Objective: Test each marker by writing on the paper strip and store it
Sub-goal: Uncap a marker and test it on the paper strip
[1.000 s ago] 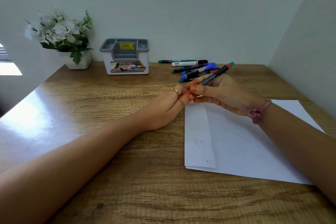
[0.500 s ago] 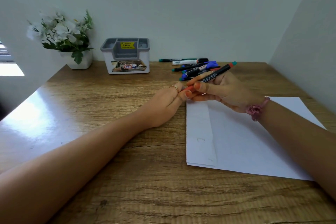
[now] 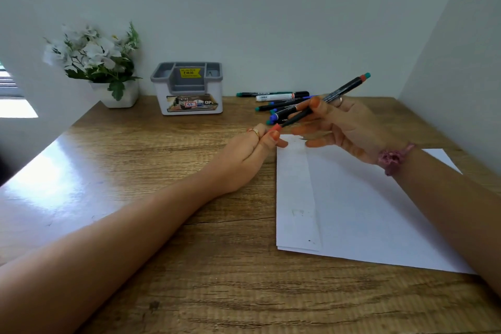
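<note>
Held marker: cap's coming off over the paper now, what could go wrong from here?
The left hand pinches the red cap while the right hand grips the marker; a sudden release could jerk the tip and stray-mark the paper strip. The loose markers lie just behind, so a knock might roll them.

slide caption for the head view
Right hand holds a black marker while the left hand pinches its red end above the paper.

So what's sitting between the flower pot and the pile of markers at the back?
The grey and white organizer, shown in the head view, stands between the flower pot and the marker pile.
</note>
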A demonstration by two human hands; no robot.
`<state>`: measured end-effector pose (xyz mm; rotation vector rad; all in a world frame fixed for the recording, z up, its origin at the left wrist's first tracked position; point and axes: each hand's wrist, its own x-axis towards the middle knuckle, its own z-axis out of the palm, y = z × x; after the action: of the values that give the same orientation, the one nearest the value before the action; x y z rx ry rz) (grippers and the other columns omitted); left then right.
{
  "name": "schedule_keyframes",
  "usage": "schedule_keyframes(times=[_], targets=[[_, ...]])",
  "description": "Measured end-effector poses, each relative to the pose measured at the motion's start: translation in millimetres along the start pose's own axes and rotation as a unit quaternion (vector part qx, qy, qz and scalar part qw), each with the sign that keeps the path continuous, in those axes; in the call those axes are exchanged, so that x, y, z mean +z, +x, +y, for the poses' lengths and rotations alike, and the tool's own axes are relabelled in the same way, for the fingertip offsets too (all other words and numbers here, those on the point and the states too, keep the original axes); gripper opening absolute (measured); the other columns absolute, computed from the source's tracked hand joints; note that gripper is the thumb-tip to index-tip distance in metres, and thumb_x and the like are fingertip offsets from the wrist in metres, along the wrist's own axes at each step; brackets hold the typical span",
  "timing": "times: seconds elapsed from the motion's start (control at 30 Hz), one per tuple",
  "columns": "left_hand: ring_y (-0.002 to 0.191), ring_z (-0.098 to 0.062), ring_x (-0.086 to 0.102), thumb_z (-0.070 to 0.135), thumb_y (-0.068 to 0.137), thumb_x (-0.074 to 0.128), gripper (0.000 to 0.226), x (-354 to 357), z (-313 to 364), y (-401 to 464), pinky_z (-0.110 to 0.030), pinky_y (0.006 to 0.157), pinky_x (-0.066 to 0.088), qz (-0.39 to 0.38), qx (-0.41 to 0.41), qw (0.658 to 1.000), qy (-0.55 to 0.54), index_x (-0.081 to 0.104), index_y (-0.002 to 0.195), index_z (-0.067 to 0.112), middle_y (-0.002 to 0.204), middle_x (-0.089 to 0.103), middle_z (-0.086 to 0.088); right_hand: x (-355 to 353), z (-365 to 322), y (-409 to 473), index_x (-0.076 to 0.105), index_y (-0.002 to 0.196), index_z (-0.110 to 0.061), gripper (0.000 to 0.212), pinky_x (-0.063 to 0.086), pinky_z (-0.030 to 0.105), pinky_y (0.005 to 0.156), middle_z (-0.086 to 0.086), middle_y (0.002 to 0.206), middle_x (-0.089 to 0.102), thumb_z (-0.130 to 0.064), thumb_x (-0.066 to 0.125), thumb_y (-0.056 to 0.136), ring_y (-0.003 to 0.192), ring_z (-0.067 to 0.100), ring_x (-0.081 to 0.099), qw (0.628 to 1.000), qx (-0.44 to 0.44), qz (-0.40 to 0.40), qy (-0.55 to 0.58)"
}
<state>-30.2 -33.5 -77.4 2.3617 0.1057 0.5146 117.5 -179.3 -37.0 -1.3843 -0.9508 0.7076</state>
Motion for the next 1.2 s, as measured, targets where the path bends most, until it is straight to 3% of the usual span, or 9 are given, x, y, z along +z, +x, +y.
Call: schedule_keyframes(times=[0.1,0.23,0.33,0.63,0.8,0.9,1.03,1.13,1.2], targets=[[0.061,0.001,0.046,0.051,0.093,0.041,0.043,-1.5,-3.2,1.2,-0.014,0.055,0.036,0.012,-0.027,0.999,-0.032,0.058,0.103,0.014,0.070,0.051,0.016,-7.8,0.6,3.4,0.073,0.085,-0.021,0.032,0.059,0.037,0.071,-0.002,0.080,0.071,-0.048,0.065,0.069,0.068,0.010,0.067,0.998,0.005,0.047,0.034],[0.097,0.014,0.051,0.040,0.085,0.063,0.033,-4.9,-4.0,-0.1,-0.008,0.078,0.036,-0.015,-0.061,0.996,-0.069,0.054,0.111,0.022,0.103,0.059,0.024,-4.9,1.0,2.2,0.073,0.074,-0.017,0.020,0.045,0.015,0.044,-0.006,0.056,0.055,-0.034,0.062,0.074,0.048,0.003,0.049,0.997,0.024,0.035,0.064],[0.106,0.010,0.047,0.037,0.081,0.068,0.041,-6.5,-0.9,-3.3,-0.011,0.084,0.034,-0.014,-0.065,0.996,-0.066,0.050,0.116,0.024,0.109,0.056,0.025,-1.9,-1.4,-0.7,0.072,0.072,-0.016,0.013,0.045,0.016,0.044,-0.005,0.056,0.056,-0.023,0.063,0.078,0.049,0.003,0.051,0.998,0.042,-0.028,0.041],[0.094,0.018,0.042,0.043,0.080,0.068,0.055,-7.7,19.1,-28.0,-0.002,0.073,0.031,-0.052,-0.063,0.996,0.041,0.040,0.125,0.028,0.107,0.046,0.033,2.7,0.0,-5.7,0.069,0.073,-0.017,0.015,0.049,0.022,0.044,-0.001,0.059,0.057,-0.011,0.056,0.076,0.048,0.011,0.054,0.989,0.066,-0.132,0.011],[0.118,-0.001,0.038,0.051,0.078,0.066,0.087,-7.8,22.4,-37.3,-0.021,0.096,0.032,-0.122,-0.089,0.988,0.044,0.017,0.143,0.021,0.135,0.041,0.018,5.2,-7.5,-10.1,0.073,0.070,-0.019,0.022,0.053,0.023,0.049,0.000,0.063,0.065,-0.010,0.053,0.076,0.051,0.014,0.062,0.976,0.075,-0.200,-0.048],[0.115,0.000,0.036,0.051,0.079,0.064,0.079,-8.6,23.8,-35.8,-0.021,0.096,0.032,-0.153,-0.094,0.981,0.070,0.023,0.139,0.021,0.130,0.041,0.021,5.0,-16.2,-11.0,0.073,0.072,-0.020,0.022,0.056,0.023,0.054,0.001,0.068,0.069,-0.010,0.053,0.077,0.058,0.015,0.067,0.969,0.076,-0.221,-0.081],[0.076,0.010,0.037,0.050,0.081,0.062,0.057,-9.3,28.3,-36.5,-0.004,0.065,0.030,-0.162,-0.072,0.976,0.124,0.031,0.122,0.024,0.086,0.031,0.036,9.4,-25.0,-14.8,0.068,0.085,-0.012,0.013,0.056,0.023,0.059,0.003,0.071,0.070,-0.009,0.057,0.078,0.065,0.016,0.069,0.962,0.076,-0.242,-0.100],[0.073,0.013,0.037,0.049,0.081,0.063,0.063,-9.7,27.3,-35.8,-0.010,0.075,0.028,-0.157,-0.061,0.980,0.109,0.034,0.127,0.018,0.081,0.025,0.035,18.2,-21.4,-26.7,0.070,0.089,-0.017,0.020,0.056,0.021,0.062,-0.001,0.074,0.072,-0.017,0.077,0.071,0.069,0.012,0.069,0.946,0.060,-0.302,-0.104],[0.073,0.006,0.037,0.048,0.080,0.064,0.062,-9.7,25.0,-35.0,-0.017,0.082,0.025,-0.161,-0.063,0.979,0.109,0.035,0.126,0.018,0.080,0.026,0.034,24.5,-13.5,-36.5,0.073,0.085,-0.024,0.020,0.055,0.021,0.063,-0.002,0.072,0.072,-0.018,0.074,0.066,0.067,0.011,0.068,0.945,0.048,-0.312,-0.087]])
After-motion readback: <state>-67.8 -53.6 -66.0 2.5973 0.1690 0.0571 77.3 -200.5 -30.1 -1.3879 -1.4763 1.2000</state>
